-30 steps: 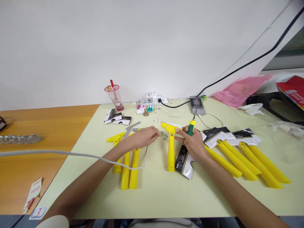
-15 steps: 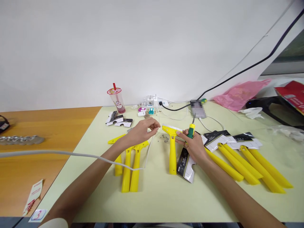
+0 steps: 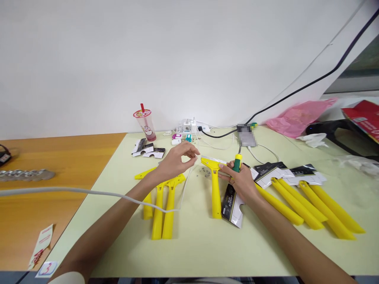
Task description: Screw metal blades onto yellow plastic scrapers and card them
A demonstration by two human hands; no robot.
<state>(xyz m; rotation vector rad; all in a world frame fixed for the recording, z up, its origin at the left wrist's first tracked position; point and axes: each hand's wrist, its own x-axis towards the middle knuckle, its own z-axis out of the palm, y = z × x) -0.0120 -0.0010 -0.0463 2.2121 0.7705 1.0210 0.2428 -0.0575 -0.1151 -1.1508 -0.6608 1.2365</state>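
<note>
My right hand [image 3: 241, 178] holds a green-and-yellow screwdriver [image 3: 237, 163] upright, shaft pointing away. Its thumb and fingers also grip the right end of the head of a yellow scraper [image 3: 216, 189], which has a pale blade edge along the top. Just left of the scraper head, my left hand [image 3: 179, 159] pinches thumb and forefinger together; whatever is between them is too small to make out. Several small metal screws or nuts [image 3: 205, 172] lie beside the scraper. Other yellow scrapers [image 3: 167, 213] lie under my left forearm.
Yellow handles [image 3: 299, 205] and black-and-white cards [image 3: 274, 171] lie at right, another card [image 3: 232, 205] by the scraper. A drink cup [image 3: 148, 128], power strip [image 3: 192, 127] and pink bag [image 3: 299, 118] stand at the back. A white cable [image 3: 89, 191] crosses over my left arm.
My left thumb and forefinger have come closer together beside the scraper head. The scraper has tilted slightly, and the screwdriver has shifted a little left with my right hand.
</note>
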